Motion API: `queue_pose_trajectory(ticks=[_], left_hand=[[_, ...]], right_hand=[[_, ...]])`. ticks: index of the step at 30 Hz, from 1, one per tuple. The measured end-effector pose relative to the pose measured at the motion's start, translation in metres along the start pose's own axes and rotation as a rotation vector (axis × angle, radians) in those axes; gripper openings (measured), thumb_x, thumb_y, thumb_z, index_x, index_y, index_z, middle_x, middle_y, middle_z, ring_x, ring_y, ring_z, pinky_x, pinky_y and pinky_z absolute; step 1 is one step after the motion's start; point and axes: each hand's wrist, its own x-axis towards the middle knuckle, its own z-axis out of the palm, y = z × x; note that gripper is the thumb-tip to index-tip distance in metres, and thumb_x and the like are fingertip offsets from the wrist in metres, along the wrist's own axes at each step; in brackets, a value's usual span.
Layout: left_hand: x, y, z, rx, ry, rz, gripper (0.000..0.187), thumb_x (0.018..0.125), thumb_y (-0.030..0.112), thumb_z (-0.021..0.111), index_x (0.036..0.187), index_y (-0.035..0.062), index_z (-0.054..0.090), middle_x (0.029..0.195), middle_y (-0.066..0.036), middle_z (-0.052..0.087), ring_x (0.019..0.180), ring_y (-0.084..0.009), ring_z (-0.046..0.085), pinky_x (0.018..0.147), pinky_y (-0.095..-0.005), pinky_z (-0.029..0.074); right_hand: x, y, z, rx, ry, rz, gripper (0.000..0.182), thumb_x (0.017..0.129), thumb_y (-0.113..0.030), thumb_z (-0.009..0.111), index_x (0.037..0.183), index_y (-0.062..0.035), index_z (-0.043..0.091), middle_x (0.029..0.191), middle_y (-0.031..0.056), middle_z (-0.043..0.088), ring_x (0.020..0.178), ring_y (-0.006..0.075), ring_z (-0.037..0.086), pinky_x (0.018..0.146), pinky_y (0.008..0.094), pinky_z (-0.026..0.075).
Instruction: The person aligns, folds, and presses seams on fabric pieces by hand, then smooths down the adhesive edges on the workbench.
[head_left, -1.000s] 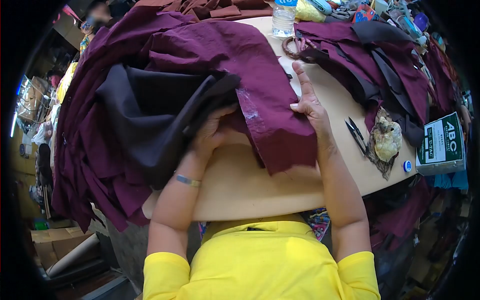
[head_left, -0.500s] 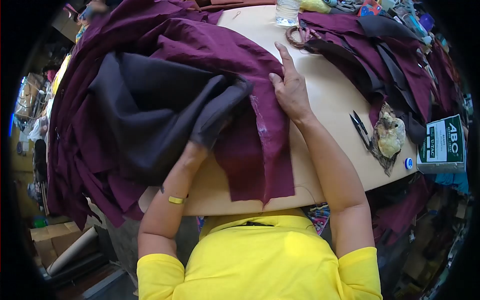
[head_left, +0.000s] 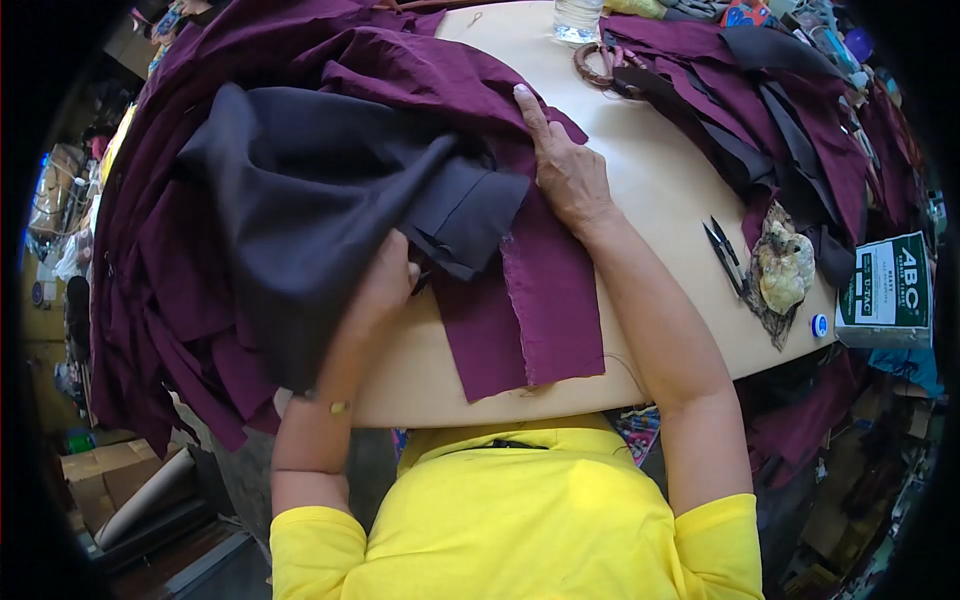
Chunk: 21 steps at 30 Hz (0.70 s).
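A dark grey cloth [head_left: 330, 160] lies bunched and folded over a large maroon cloth [head_left: 420, 80]. My left hand [head_left: 388, 275] is closed at the near edge of the dark cloth, fingers curled on it and partly hidden. My right hand [head_left: 572, 178] rests on the maroon cloth near its right edge, index finger stretched forward; the other fingers are bent and their tips are out of sight. Between my arms, a maroon flap [head_left: 520, 320] with a pale, frayed seam line hangs toward the table's near edge.
On the pale table [head_left: 660, 300] to the right lie black thread snips [head_left: 727, 258], a crumpled pale bundle [head_left: 780, 270], a small blue-capped item [head_left: 819, 325] and a green ABC tin [head_left: 885, 290]. Brown-handled scissors [head_left: 600, 68], a clear water container [head_left: 577, 20] and more maroon-dark pieces [head_left: 790, 140] sit farther back.
My left hand has come out from under the dark cloth, whose corner now spreads farther right over the maroon flap. My right hand has moved slightly left and turned, its thumb no longer showing.
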Motion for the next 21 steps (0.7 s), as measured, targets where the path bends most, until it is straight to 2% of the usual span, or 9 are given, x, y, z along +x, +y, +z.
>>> queue_pose_trajectory(ticks=[2,4,6,7,10,13,16,19,21], left_hand=[[-0.006,0.009,-0.004,-0.410,-0.114,-0.065,0.026,0.066,0.005,0.068,0.091,0.0003,0.061,0.082,-0.020,0.059,0.078,-0.0362,0.057,0.074,-0.0399,0.044],[-0.013,0.023,-0.002,-0.509,-0.127,0.194,0.020,0.069,0.005,0.067,0.088,0.0011,0.062,0.077,-0.017,0.060,0.078,-0.0340,0.058,0.076,-0.0407,0.044],[-0.017,0.030,0.015,-0.558,-0.140,0.306,0.017,0.074,0.007,0.065,0.090,0.0004,0.062,0.082,-0.014,0.061,0.077,-0.0311,0.058,0.073,-0.0406,0.044],[-0.014,0.028,0.025,-0.579,-0.146,0.354,0.021,0.075,0.008,0.064,0.094,0.0004,0.061,0.086,-0.014,0.061,0.079,-0.0310,0.057,0.073,-0.0400,0.044],[0.011,0.023,0.037,-0.518,0.175,0.470,0.032,0.075,0.007,0.064,0.105,0.0003,0.057,0.100,-0.018,0.057,0.091,-0.0325,0.055,0.080,-0.0396,0.043],[0.047,0.043,0.003,-0.259,-0.205,0.348,0.041,0.074,0.006,0.064,0.113,0.0008,0.052,0.112,-0.022,0.052,0.106,-0.0355,0.050,0.091,-0.0420,0.040],[0.044,0.042,0.008,-0.389,-0.121,0.387,0.033,0.076,0.011,0.059,0.107,0.0004,0.054,0.102,-0.026,0.054,0.103,-0.0402,0.049,0.089,-0.0462,0.039],[0.012,0.030,0.026,-0.416,0.098,0.611,0.034,0.079,0.014,0.057,0.109,-0.0003,0.054,0.098,-0.024,0.055,0.099,-0.0366,0.052,0.086,-0.0428,0.042],[-0.006,0.024,0.027,-0.460,-0.094,0.493,0.033,0.082,0.017,0.057,0.109,-0.0007,0.055,0.095,-0.022,0.057,0.089,-0.0335,0.057,0.079,-0.0397,0.045]], right_hand=[[-0.002,0.000,0.001,-0.010,0.003,-0.003,0.070,0.081,-0.003,0.044,0.142,-0.0238,0.017,0.079,0.0124,0.055,0.056,0.0307,0.061,0.051,0.0432,0.051],[0.000,0.000,0.001,-0.017,0.011,-0.013,0.070,0.081,-0.003,0.044,0.142,-0.0233,0.018,0.079,0.0122,0.055,0.055,0.0301,0.061,0.050,0.0425,0.051],[-0.001,-0.001,-0.001,-0.022,0.021,-0.025,0.071,0.080,-0.002,0.044,0.142,-0.0229,0.018,0.078,0.0119,0.054,0.054,0.0294,0.060,0.049,0.0416,0.051],[0.001,0.000,-0.002,-0.015,0.025,-0.035,0.071,0.080,-0.002,0.044,0.142,-0.0228,0.019,0.078,0.0118,0.054,0.053,0.0295,0.060,0.049,0.0417,0.050],[-0.002,-0.001,-0.002,-0.009,0.005,-0.033,0.072,0.078,-0.001,0.045,0.142,-0.0224,0.020,0.076,0.0112,0.053,0.053,0.0297,0.059,0.049,0.0418,0.050],[-0.002,0.000,-0.004,0.000,-0.046,-0.003,0.072,0.079,-0.003,0.047,0.142,-0.0215,0.018,0.081,0.0119,0.054,0.057,0.0321,0.059,0.054,0.0439,0.050],[-0.005,-0.001,-0.017,0.181,-0.015,0.080,0.075,0.081,-0.008,0.051,0.143,-0.0206,0.012,0.083,0.0144,0.059,0.064,0.0369,0.060,0.061,0.0464,0.049],[-0.019,-0.003,-0.051,0.326,-0.212,0.338,0.079,0.082,-0.013,0.054,0.143,-0.0219,0.004,0.081,0.0193,0.062,0.070,0.0412,0.059,0.064,0.0489,0.046],[-0.031,-0.007,-0.058,0.295,-0.301,0.321,0.082,0.082,-0.012,0.055,0.143,-0.0256,0.001,0.073,0.0232,0.061,0.069,0.0422,0.059,0.064,0.0494,0.046]])
